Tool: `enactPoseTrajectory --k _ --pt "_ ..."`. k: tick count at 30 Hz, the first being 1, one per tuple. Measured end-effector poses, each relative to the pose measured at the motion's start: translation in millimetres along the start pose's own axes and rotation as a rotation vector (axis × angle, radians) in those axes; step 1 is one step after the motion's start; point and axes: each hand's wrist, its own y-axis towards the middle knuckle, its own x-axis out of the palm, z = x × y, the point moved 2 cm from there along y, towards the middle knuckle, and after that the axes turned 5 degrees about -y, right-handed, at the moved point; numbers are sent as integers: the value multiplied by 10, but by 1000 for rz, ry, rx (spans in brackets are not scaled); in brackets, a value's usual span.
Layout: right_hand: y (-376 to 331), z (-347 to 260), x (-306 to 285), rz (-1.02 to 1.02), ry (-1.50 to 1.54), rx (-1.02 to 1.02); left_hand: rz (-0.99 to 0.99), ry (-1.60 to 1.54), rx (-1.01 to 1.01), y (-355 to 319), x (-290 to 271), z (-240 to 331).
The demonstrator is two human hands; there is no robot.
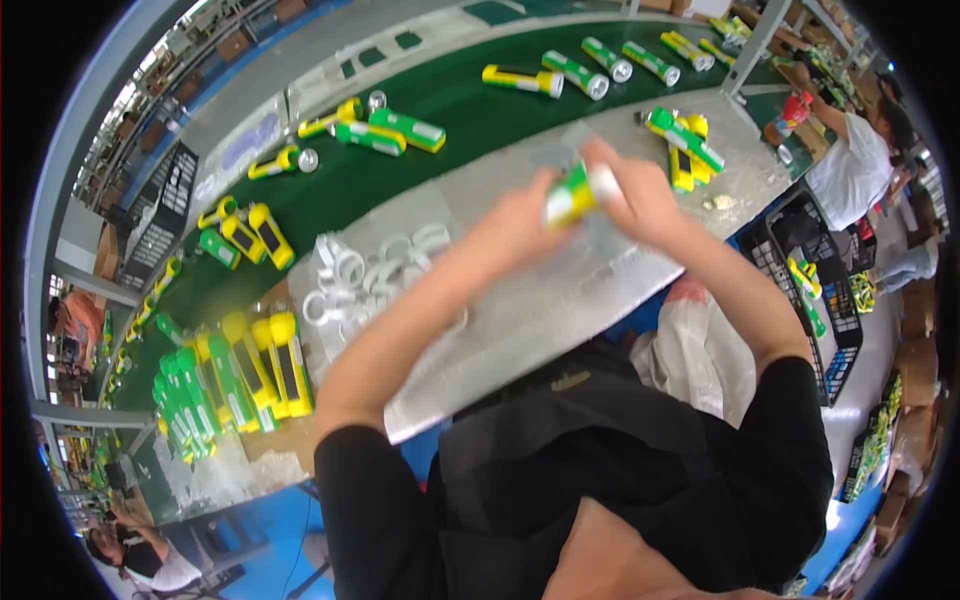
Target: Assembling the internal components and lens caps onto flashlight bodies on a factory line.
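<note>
Above the grey work surface, both my hands meet at a green and yellow flashlight (568,203), slightly smeared by motion. My left hand (525,215) is closed around its body. My right hand (640,195) is closed at its white end, the fingers bent over it; whether that white part is a separate ring I cannot tell. To the left of my hands, white plastic rings (345,268) lie in a loose pile, partly behind my left forearm. Right of my hands, a small stack of green and yellow flashlights (690,150) rests on the surface.
A green conveyor belt (460,130) curves past the far side, carrying flashlights (575,75). More flashlights (235,375) stand in rows at the left. Black crates (835,345) sit at the right, near a co-worker in a white shirt (850,165). A metal post (757,45) rises at the far right.
</note>
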Motion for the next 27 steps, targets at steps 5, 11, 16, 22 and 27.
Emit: enactPoseTrajectory --k 5,11,16,22,27 --pt "159 270 329 112 70 378 -122 143 -261 231 -186 -187" --pt "650 866 620 200 287 511 82 388 30 472 -870 -936" --pt "1230 1682 1305 364 157 737 -302 865 -86 586 -1097 -1886" --pt "1505 1769 1709 169 -388 505 -385 877 96 684 -1163 -2182" --pt "1191 1463 1533 112 123 525 -250 667 175 658 -1024 -1332"
